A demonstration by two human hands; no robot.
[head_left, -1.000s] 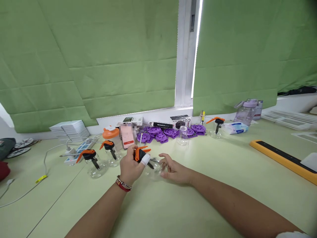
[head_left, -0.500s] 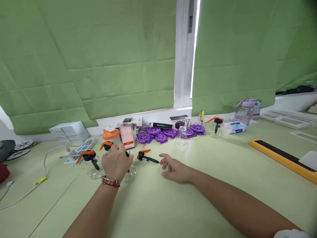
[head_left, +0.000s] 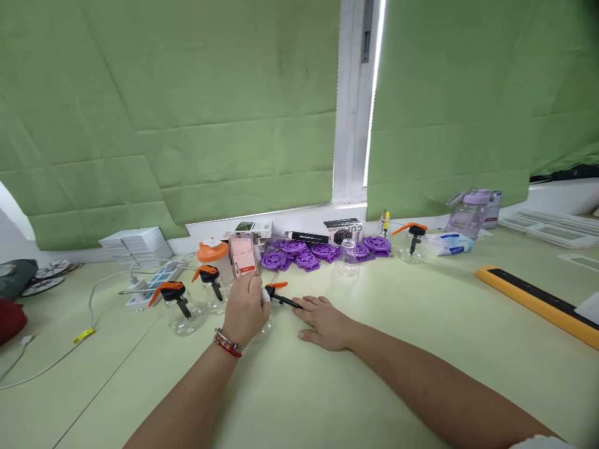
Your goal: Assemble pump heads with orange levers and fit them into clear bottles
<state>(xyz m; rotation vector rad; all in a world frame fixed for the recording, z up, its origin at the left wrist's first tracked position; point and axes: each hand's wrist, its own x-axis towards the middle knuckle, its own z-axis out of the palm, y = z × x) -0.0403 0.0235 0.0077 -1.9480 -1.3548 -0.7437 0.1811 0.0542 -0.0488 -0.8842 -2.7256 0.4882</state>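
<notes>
My left hand (head_left: 244,310) is closed around the upper part of a clear glass bottle (head_left: 264,332), and its base shows below my fingers. A small white piece (head_left: 266,295) is by my left thumb; I cannot make out what it is. My right hand (head_left: 325,322) lies low over the table with its fingers stretched out. Its fingertips are at the end of the black tube of a sprayer head (head_left: 283,299) with an orange lever, which lies on its side. Left of my left hand stand two glass sprayer bottles (head_left: 185,312) (head_left: 214,293) with black heads and orange levers.
Behind my hands are a phone (head_left: 244,265), purple wheel-shaped parts (head_left: 306,260), an upturned glass jar (head_left: 347,259) and boxes. Another sprayer bottle (head_left: 412,242) stands right. A power strip (head_left: 150,290) with cables lies left; an orange-and-black bar (head_left: 533,302) lies right.
My left hand has moved right with the glass bottle, uncovering the second sprayer bottle. My right hand has flattened and its fingers have reached the tube's end. The view has shifted slightly.
</notes>
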